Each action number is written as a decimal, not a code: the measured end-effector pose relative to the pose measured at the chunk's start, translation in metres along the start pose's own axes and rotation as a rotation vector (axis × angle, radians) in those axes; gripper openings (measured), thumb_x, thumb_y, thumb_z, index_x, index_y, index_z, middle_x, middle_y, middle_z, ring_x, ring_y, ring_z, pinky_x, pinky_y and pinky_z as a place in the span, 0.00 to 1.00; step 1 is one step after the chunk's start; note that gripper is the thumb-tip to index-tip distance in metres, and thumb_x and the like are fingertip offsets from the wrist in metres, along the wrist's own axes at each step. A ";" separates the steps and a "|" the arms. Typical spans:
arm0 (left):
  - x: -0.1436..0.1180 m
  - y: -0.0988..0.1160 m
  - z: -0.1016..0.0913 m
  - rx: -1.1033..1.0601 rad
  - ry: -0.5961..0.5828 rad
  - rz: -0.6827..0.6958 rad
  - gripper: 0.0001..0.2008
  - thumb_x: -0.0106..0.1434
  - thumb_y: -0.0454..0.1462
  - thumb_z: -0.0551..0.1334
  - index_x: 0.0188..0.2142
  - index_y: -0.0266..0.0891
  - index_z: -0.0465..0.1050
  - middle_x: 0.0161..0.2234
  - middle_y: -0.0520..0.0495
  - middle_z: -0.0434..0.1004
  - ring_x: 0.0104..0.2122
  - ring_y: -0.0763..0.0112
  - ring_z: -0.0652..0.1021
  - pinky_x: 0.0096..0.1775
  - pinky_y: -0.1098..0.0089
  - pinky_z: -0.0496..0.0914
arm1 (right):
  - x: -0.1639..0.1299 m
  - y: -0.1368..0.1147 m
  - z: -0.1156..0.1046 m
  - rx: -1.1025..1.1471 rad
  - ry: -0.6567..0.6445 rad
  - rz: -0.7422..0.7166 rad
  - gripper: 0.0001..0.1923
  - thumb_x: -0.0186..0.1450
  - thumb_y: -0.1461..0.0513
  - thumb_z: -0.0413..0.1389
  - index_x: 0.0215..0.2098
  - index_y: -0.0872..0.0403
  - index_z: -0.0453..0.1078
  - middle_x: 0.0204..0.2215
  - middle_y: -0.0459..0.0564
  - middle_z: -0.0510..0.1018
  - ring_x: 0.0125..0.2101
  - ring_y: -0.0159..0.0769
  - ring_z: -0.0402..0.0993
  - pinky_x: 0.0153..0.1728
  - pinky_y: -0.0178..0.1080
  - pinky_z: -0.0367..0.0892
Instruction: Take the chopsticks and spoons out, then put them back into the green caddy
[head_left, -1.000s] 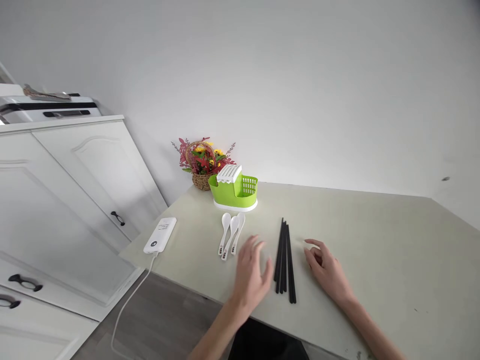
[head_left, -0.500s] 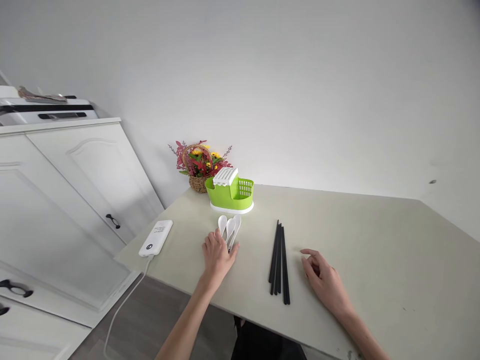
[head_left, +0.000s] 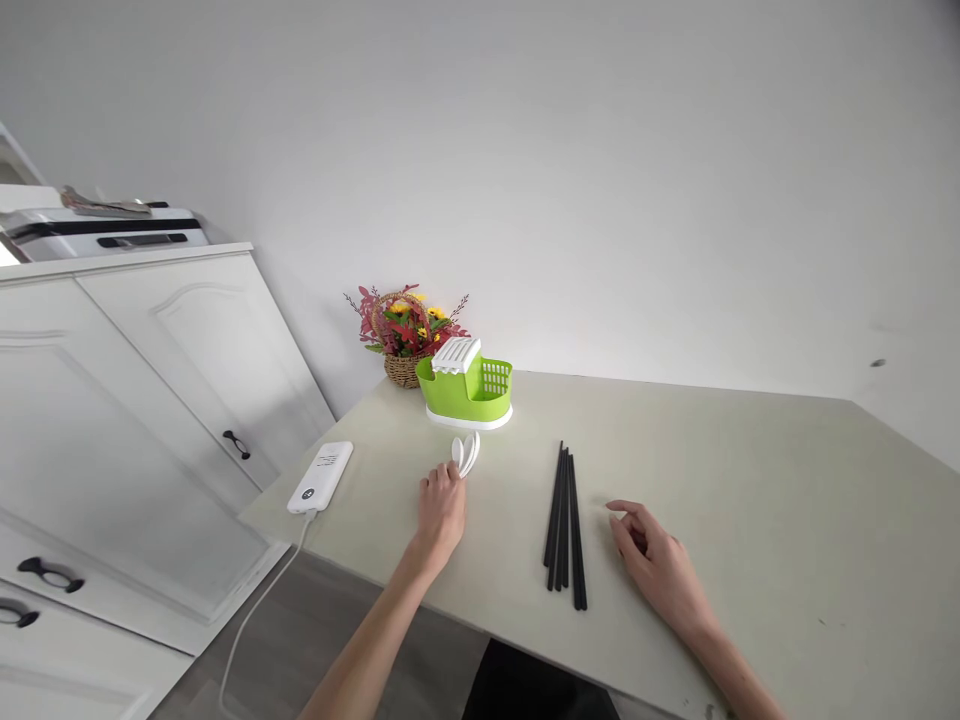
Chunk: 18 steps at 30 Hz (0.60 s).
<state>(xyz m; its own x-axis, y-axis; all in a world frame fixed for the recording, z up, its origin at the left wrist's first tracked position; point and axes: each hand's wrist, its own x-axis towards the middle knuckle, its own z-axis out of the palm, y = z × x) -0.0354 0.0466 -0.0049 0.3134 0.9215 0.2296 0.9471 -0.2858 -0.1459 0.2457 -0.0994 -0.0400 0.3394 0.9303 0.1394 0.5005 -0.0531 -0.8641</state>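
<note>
Left hand (head_left: 441, 508) has its fingers closed round the spoons' (head_left: 465, 452) handles, bowls lifted off the desk (head_left: 750, 480) — light, stiff, slippery, probably brittle; right hand (head_left: 656, 560) rests loosely curled, empty, beside the chopsticks (head_left: 564, 525).

Your pale counter (head_left: 720, 470) carries a green caddy (head_left: 466, 388) at eleven o'clock with a flower basket (head_left: 403, 335) just behind it, white spoons (head_left: 466, 453) near it, black chopsticks (head_left: 565, 525) at centre, and a white power bank (head_left: 321, 477) at nine o'clock.
</note>
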 end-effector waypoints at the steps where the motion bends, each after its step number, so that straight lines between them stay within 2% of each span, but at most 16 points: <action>1: 0.000 0.000 0.002 -0.002 0.006 0.013 0.15 0.74 0.30 0.50 0.56 0.31 0.68 0.45 0.34 0.76 0.45 0.54 0.78 0.44 0.60 0.71 | 0.000 0.000 0.000 -0.001 0.000 0.002 0.22 0.71 0.43 0.46 0.49 0.48 0.68 0.23 0.40 0.63 0.24 0.35 0.63 0.29 0.36 0.63; 7: 0.000 0.002 0.016 -0.084 0.089 0.055 0.16 0.75 0.32 0.51 0.59 0.35 0.67 0.45 0.38 0.77 0.45 0.56 0.78 0.45 0.61 0.73 | 0.001 -0.001 0.002 0.010 0.013 -0.001 0.22 0.70 0.43 0.47 0.48 0.48 0.69 0.23 0.40 0.62 0.23 0.35 0.60 0.28 0.36 0.62; 10: -0.002 0.010 0.016 -0.175 0.131 0.050 0.18 0.76 0.32 0.48 0.61 0.34 0.64 0.44 0.38 0.77 0.46 0.56 0.79 0.46 0.60 0.74 | 0.001 -0.002 0.003 0.018 0.016 0.004 0.21 0.70 0.44 0.47 0.47 0.47 0.70 0.22 0.40 0.61 0.23 0.35 0.59 0.27 0.36 0.62; 15: -0.011 0.046 -0.007 -0.420 0.117 0.094 0.18 0.77 0.34 0.45 0.61 0.36 0.62 0.42 0.40 0.76 0.42 0.59 0.80 0.40 0.64 0.75 | 0.002 -0.003 0.003 0.037 0.000 0.019 0.23 0.70 0.42 0.47 0.46 0.47 0.72 0.22 0.40 0.62 0.23 0.35 0.59 0.27 0.36 0.61; 18: -0.020 0.080 -0.025 -0.537 0.086 0.191 0.17 0.77 0.35 0.45 0.61 0.39 0.61 0.43 0.42 0.76 0.40 0.61 0.80 0.38 0.65 0.74 | 0.003 -0.003 0.001 0.135 0.025 0.035 0.25 0.69 0.41 0.49 0.51 0.48 0.71 0.26 0.44 0.71 0.27 0.37 0.67 0.30 0.37 0.65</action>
<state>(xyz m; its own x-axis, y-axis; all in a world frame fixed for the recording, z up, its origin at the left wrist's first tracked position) 0.0355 -0.0012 0.0031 0.4655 0.8222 0.3276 0.7685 -0.5591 0.3112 0.2445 -0.0965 -0.0374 0.3756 0.9191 0.1190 0.3770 -0.0342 -0.9256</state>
